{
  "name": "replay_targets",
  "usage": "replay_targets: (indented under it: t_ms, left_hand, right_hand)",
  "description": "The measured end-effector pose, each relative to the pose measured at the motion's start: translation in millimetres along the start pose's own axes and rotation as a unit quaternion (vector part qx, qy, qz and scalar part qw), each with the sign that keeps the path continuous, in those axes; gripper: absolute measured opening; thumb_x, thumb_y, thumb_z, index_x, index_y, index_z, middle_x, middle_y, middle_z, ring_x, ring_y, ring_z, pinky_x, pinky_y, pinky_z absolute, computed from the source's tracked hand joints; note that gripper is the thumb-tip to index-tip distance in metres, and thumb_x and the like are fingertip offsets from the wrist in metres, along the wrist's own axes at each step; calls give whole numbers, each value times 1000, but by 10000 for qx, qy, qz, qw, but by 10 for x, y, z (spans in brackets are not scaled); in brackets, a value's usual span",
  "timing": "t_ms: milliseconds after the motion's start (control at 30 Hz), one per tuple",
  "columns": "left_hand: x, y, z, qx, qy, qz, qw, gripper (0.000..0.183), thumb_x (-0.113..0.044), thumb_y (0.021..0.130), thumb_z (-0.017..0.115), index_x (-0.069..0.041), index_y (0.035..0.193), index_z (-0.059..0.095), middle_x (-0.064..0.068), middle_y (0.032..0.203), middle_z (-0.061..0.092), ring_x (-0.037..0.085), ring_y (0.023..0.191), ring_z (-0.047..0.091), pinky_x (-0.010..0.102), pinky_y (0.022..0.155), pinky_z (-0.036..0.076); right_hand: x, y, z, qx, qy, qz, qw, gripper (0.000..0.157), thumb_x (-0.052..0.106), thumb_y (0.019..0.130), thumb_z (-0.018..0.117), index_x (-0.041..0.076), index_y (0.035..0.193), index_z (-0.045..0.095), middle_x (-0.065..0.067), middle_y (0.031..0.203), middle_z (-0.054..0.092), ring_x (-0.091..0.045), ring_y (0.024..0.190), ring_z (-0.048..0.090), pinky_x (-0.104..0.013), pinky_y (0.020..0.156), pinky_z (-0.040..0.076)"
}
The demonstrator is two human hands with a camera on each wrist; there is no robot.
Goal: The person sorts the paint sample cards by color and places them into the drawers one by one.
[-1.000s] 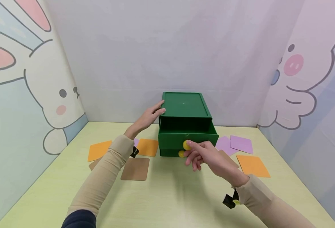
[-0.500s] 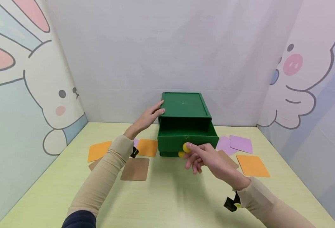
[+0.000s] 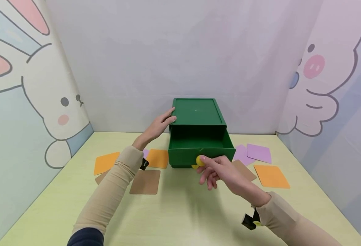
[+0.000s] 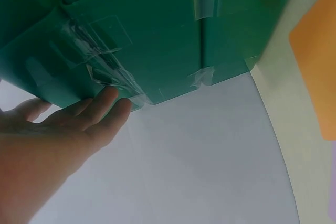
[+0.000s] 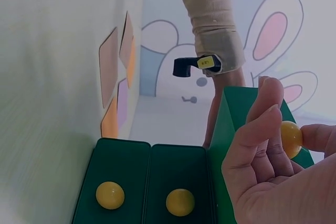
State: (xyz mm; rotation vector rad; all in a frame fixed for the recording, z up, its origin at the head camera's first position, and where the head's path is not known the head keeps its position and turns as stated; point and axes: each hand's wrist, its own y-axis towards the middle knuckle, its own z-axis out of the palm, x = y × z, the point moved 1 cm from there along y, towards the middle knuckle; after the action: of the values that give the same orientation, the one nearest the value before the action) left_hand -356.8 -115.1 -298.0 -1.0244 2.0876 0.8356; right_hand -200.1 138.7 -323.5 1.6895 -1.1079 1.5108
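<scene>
A green drawer cabinet (image 3: 195, 111) stands at the back of the table with its top drawer (image 3: 183, 156) pulled out. No contents show in the visible part of that drawer. My right hand (image 3: 221, 171) pinches the drawer's round yellow knob (image 3: 200, 160) between thumb and fingers; the same knob (image 5: 291, 139) shows in the right wrist view. My left hand (image 3: 157, 128) rests along the cabinet's left upper edge, fingers extended. In the left wrist view, its fingertips (image 4: 123, 108) are against the cabinet's side, which carries clear tape (image 4: 100, 59).
Lower drawers stay closed, with yellow knobs (image 5: 110, 195) on their fronts. Orange (image 3: 272, 176), brown (image 3: 145, 182) and purple (image 3: 259, 153) square cards lie on the table on both sides of the cabinet. A pale wall (image 3: 131, 61) rises close behind it.
The top drawer has slid farther out toward me, with my right hand on its knob moving slightly down in the head view. My left hand stays on the cabinet.
</scene>
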Motion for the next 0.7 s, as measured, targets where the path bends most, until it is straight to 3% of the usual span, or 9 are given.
replay_targets:
  t_ms: [200, 333, 467, 567, 667, 700]
  left_hand:
    - [-3, 2, -1, -20, 12, 15, 10000, 61, -45, 103, 36, -22, 156, 16, 0, 163, 15, 22, 150, 19, 48, 121, 22]
    - [9, 5, 5, -23, 41, 21, 10000, 62, -46, 103, 37, -22, 156, 16, 0, 163, 16, 23, 150, 20, 47, 121, 22]
    - [23, 11, 4, -22, 11, 27, 10000, 61, -45, 103, 37, -23, 156, 17, 0, 163, 16, 22, 150, 19, 47, 121, 22]
    - [26, 14, 0, -19, -39, 22, 10000, 59, -42, 104, 37, -24, 156, 16, -2, 163, 15, 21, 150, 19, 47, 121, 21]
    - [28, 19, -1, -11, -49, 20, 10000, 57, -38, 105, 36, -24, 156, 16, -2, 163, 15, 21, 150, 18, 48, 121, 21]
    - [30, 21, 0, -3, -39, 21, 10000, 57, -37, 105, 36, -24, 156, 15, -1, 163, 14, 22, 150, 18, 48, 121, 20]
  right_hand:
    - [1, -18, 5, -19, -125, 26, 9999, 58, 49, 99, 46, -5, 97, 66, -7, 70, 72, -15, 50, 61, -25, 47, 48]
    - [44, -120, -28, -81, -740, -45, 9972, 62, 50, 101, 39, -4, 93, 68, -12, 71, 72, -20, 51, 64, -28, 46, 49]
    - [191, -352, -158, -499, -1261, -530, 9894, 61, 44, 105, 33, -2, 85, 69, -10, 66, 70, -24, 49, 62, -30, 42, 47]
    - [296, -487, -336, -1480, -1309, -1367, 9707, 55, 34, 106, 36, -2, 77, 67, -7, 57, 65, -22, 44, 56, -29, 38, 42]
    - [261, -482, -572, -2632, -1778, -1969, 9276, 47, 25, 104, 43, -2, 74, 66, -8, 54, 61, -19, 43, 53, -28, 40, 42]
    - [208, -440, -656, -2914, -2156, -1945, 9115, 44, 25, 103, 46, 0, 74, 67, -7, 55, 62, -18, 45, 55, -27, 42, 43]
